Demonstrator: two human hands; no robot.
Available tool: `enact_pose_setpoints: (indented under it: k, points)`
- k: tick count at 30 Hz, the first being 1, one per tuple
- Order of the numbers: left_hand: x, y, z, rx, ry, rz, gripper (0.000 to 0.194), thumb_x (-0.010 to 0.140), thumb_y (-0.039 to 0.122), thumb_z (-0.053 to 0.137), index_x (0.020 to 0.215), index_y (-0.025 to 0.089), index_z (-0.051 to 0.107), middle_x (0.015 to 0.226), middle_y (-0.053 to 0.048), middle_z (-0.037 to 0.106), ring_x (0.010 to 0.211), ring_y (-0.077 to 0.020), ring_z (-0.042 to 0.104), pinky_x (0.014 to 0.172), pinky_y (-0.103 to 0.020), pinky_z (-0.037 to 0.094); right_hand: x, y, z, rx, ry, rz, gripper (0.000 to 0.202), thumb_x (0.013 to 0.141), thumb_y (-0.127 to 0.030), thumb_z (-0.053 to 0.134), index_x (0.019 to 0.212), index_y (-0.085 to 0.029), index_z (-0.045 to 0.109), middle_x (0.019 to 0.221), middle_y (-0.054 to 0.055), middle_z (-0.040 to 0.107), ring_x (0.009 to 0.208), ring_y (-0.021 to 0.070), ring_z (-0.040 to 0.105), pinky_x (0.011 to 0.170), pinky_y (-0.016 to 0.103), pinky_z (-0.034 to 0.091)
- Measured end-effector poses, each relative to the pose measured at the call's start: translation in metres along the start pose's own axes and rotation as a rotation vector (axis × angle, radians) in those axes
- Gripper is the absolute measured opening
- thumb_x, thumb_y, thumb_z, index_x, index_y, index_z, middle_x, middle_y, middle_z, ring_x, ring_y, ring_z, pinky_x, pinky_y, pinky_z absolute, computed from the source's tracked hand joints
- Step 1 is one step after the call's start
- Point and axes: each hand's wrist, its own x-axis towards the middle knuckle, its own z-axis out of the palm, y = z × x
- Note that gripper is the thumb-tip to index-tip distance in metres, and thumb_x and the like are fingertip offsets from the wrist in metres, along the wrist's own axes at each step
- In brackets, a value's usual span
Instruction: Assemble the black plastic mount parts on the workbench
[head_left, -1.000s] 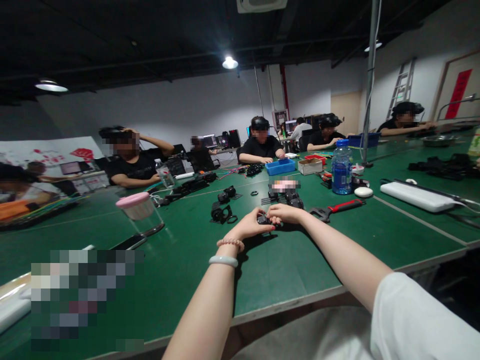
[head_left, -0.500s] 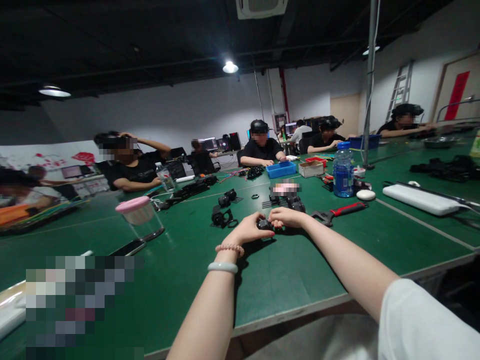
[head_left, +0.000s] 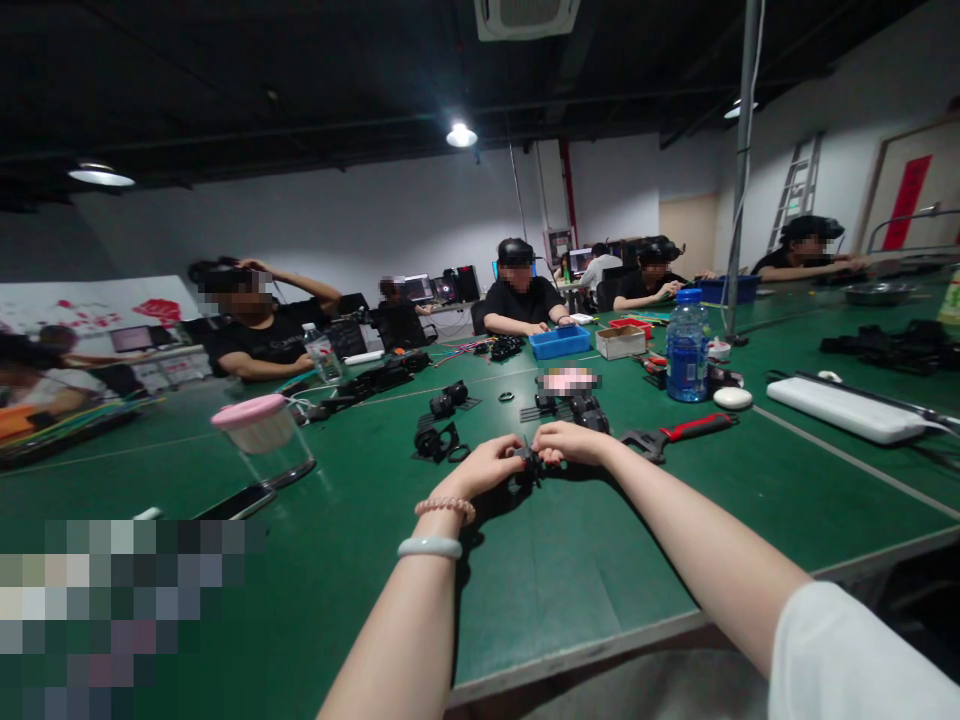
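Note:
Between my two hands is a small black plastic part [head_left: 529,463], held just over the green table [head_left: 570,560]. My left hand [head_left: 489,466] grips its left side with fingers and thumb. On its right side, the fingers of my right hand [head_left: 571,443] are bent in a pinch and partly cover it. Its exact kind cannot be made out. Beyond my left hand lie black ring-shaped parts [head_left: 435,440] and another black assembly [head_left: 448,399]. More black parts [head_left: 586,410] lie just past my right hand.
An adjustable wrench [head_left: 679,434] with a red handle lies to the right, near a blue-capped bottle [head_left: 687,350] and a white power strip [head_left: 844,408]. At left stands a pink-lidded clear cup [head_left: 262,440]. Across the table, several people sit near a blue tray [head_left: 560,342].
The black part has been turned between my hands, and a thin upright piece of it now shows. My left hand has shifted slightly left. The view has tilted a little.

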Motion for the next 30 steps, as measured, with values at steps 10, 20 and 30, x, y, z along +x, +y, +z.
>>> enact_pose_setpoints:
  k: [10,20,30]
  points:
    - [0.000,0.000,0.001,0.001,-0.005,-0.013,0.029,0.067,0.037,0.040,0.083,0.017,0.054,0.074,0.001,0.055,0.067,-0.0134,0.048,0.060,-0.022,0.036,0.000,-0.003,0.003,0.014,0.013,0.016,0.004,0.066,-0.014,0.045,0.066,-0.012,0.048,0.049,-0.003,0.048,0.039,0.0034,0.043,0.037,0.014,0.032]
    - [0.002,-0.002,0.003,-0.090,-0.109,-0.056,0.060,0.057,0.034,0.056,0.112,0.017,0.039,0.102,-0.004,0.050,0.087,-0.0185,0.048,0.075,-0.027,0.037,-0.001,-0.003,0.002,-0.023,0.001,0.000,0.006,0.066,-0.017,0.047,0.068,-0.012,0.049,0.051,-0.003,0.047,0.041,0.0042,0.043,0.037,0.015,0.031]
    - [0.006,-0.003,0.013,0.071,0.009,0.022,0.055,0.053,0.049,0.058,0.096,0.016,0.049,0.090,-0.004,0.052,0.080,-0.0188,0.048,0.071,-0.029,0.038,-0.001,-0.003,0.003,-0.032,-0.002,-0.004,0.006,0.067,-0.019,0.047,0.067,-0.013,0.048,0.051,-0.003,0.047,0.042,0.0046,0.042,0.038,0.015,0.031]
